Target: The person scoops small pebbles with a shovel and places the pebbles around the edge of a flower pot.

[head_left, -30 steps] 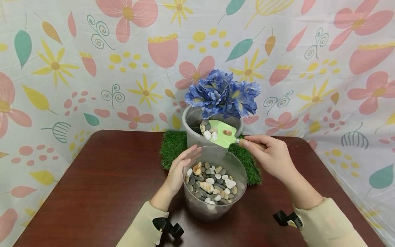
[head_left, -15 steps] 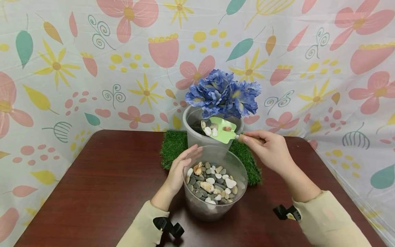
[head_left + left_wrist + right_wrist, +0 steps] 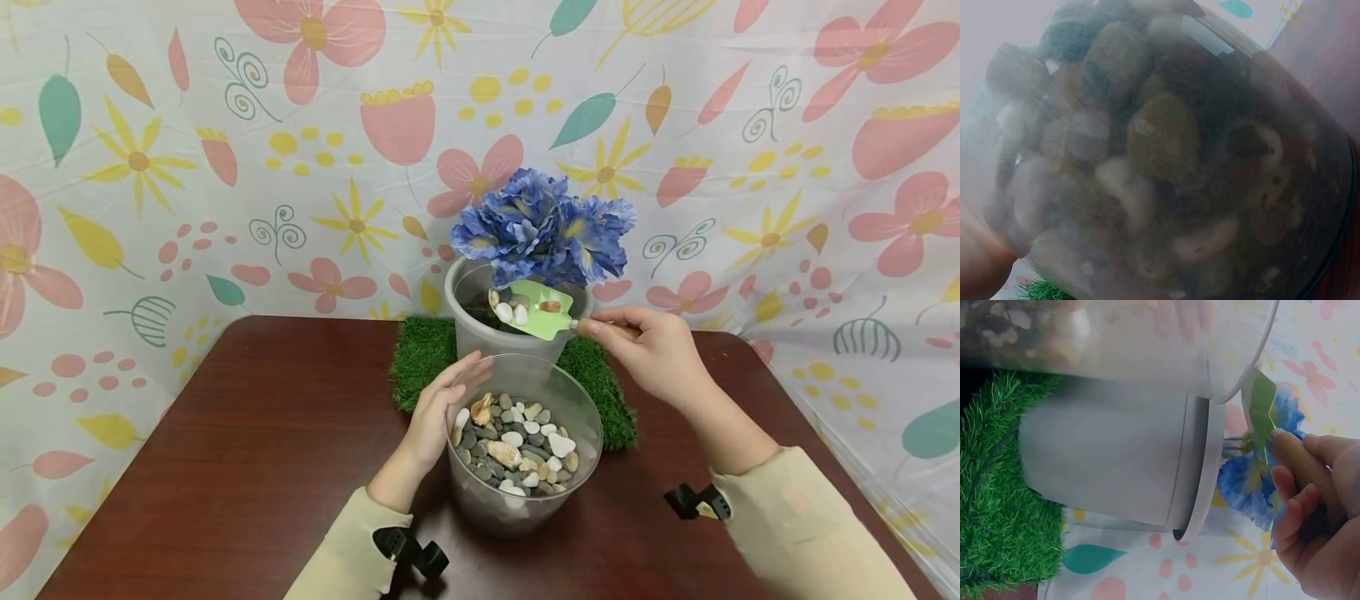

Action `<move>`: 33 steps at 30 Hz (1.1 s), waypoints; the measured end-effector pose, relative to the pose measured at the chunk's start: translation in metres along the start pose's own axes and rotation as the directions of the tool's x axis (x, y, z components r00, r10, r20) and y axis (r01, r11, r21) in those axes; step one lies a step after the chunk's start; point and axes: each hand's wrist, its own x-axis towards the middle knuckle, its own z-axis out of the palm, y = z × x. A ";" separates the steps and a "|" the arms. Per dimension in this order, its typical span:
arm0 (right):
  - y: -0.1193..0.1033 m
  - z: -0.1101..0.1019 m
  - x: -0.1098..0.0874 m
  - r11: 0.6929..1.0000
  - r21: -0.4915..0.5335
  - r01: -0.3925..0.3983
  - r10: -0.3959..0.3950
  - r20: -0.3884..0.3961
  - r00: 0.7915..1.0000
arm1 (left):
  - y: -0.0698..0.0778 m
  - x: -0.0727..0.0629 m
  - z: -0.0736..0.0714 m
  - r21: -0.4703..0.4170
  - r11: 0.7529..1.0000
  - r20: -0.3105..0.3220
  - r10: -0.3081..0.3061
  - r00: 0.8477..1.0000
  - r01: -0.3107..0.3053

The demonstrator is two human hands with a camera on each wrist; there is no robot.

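Note:
My right hand [image 3: 656,354] grips the wooden handle of a small trowel [image 3: 553,323] with a light green blade. Several white, grey and brown pebbles [image 3: 512,313] lie on the blade, which is over the near rim of a grey flowerpot [image 3: 487,337]. Blue flowers [image 3: 543,225] stand in that pot. My left hand [image 3: 427,425] rests with extended fingers against the left side of a clear plastic bucket [image 3: 517,512]. Inside the bucket are many pebbles [image 3: 528,442] and a few seashells [image 3: 502,454]. The left wrist view shows the pebbles blurred through the bucket wall.
The flowerpot stands on a green artificial grass mat [image 3: 423,346] at the back of a dark red-brown table [image 3: 300,433]. The bucket is just in front of the pot. A white cloth with a flower print [image 3: 300,167] hangs behind the table.
My right hand has raised the trowel slightly and moved it farther over the flowerpot, pebbles still on the blade. My left hand and the bucket have stayed in place.

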 end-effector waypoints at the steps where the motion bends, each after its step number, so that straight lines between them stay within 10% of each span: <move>1: 0.000 -0.001 0.001 1.000 0.000 -0.005 0.005 0.007 1.000 | 0.000 0.000 0.000 0.000 1.000 0.001 0.000 1.000 0.000; 33: -0.004 -0.009 0.024 0.990 -0.115 0.085 -0.077 0.068 0.995 | -0.003 -0.001 -0.001 0.019 1.000 0.004 -0.019 1.000 0.019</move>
